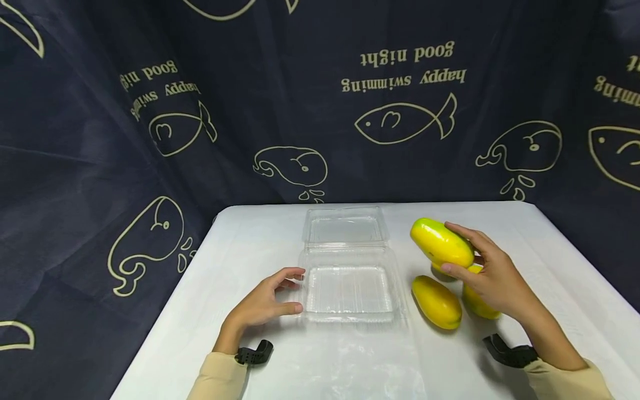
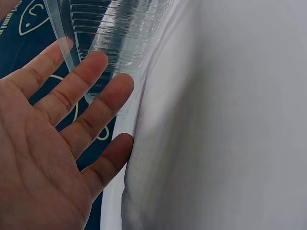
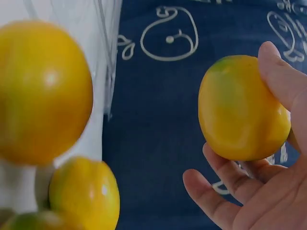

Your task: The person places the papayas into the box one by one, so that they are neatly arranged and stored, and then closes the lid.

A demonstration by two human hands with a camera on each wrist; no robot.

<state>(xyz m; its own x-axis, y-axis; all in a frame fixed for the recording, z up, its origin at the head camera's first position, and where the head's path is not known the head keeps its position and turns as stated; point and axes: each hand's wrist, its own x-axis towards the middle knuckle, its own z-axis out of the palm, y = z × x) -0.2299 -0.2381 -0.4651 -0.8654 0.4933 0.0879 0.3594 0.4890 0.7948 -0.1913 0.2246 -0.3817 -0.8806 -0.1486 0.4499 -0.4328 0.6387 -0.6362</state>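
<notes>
In the head view my right hand (image 1: 502,280) grips a yellow-green papaya (image 1: 437,240) above the right of the table, thumb on the near side and fingers on the far side. Beneath it lie a yellow papaya (image 1: 437,303), another papaya (image 1: 480,304) partly behind the hand, and one mostly hidden under the held one. A clear plastic clamshell box (image 1: 350,291) lies unfolded in the middle, its lid (image 1: 345,228) laid back. Beside the box's left edge is my left hand (image 1: 262,300), fingers spread and loosely bent, holding nothing; the left wrist view shows its fingertips close to the box wall (image 2: 115,43).
A white cloth covers the table (image 1: 210,344). Dark blue fabric (image 1: 280,100) printed with fish and whales hangs behind the table and at its sides. Black bands (image 1: 255,353) sit on both wrists.
</notes>
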